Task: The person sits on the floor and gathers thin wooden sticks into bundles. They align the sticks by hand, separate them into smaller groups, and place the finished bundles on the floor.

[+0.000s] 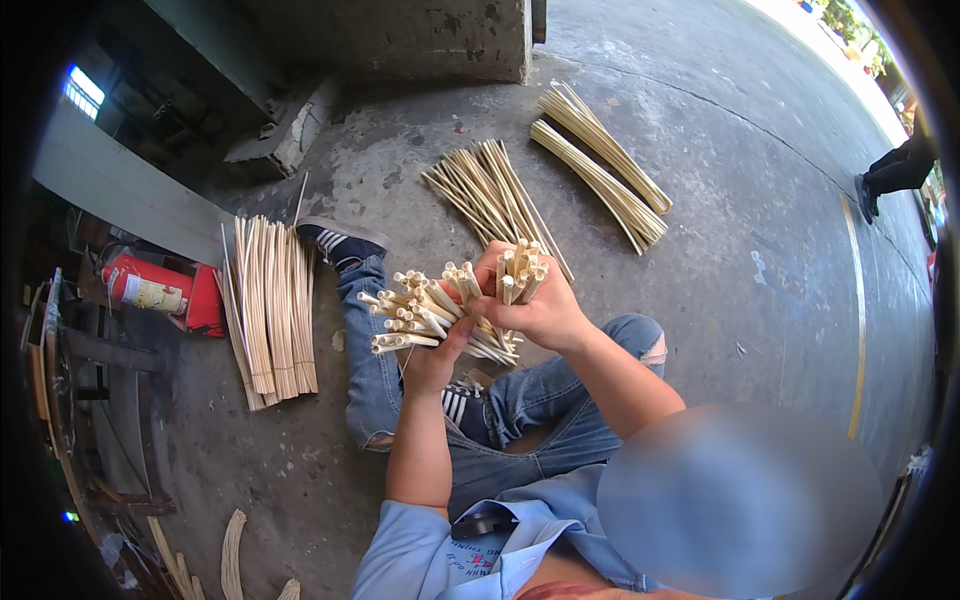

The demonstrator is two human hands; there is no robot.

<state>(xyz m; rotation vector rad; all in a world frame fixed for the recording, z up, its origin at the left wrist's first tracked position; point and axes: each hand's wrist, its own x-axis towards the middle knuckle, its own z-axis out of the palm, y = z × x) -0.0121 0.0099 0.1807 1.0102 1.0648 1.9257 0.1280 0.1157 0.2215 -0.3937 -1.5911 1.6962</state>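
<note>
1. The person sits on the concrete floor with legs in blue jeans stretched out ahead, and both hands raised over the lap.
2. The left hand is closed from below around a bunch of pale cane sticks, whose cut ends fan out toward the left.
3. The right hand is closed around a smaller clutch of sticks, held upright with the ends pointing up, just above and touching the left hand's bunch.
4. Both bunches sit between the hands, above the knees.
5. On the floor beyond the hands lies a loose pile of sticks, and farther off, two tidy bundles side by side.
6. To the left lies a flat stack of sticks, next to a shoe.
7. A red fire extinguisher lies on its side near that stack.
8. Another person's leg and shoe show at the right edge.
</note>
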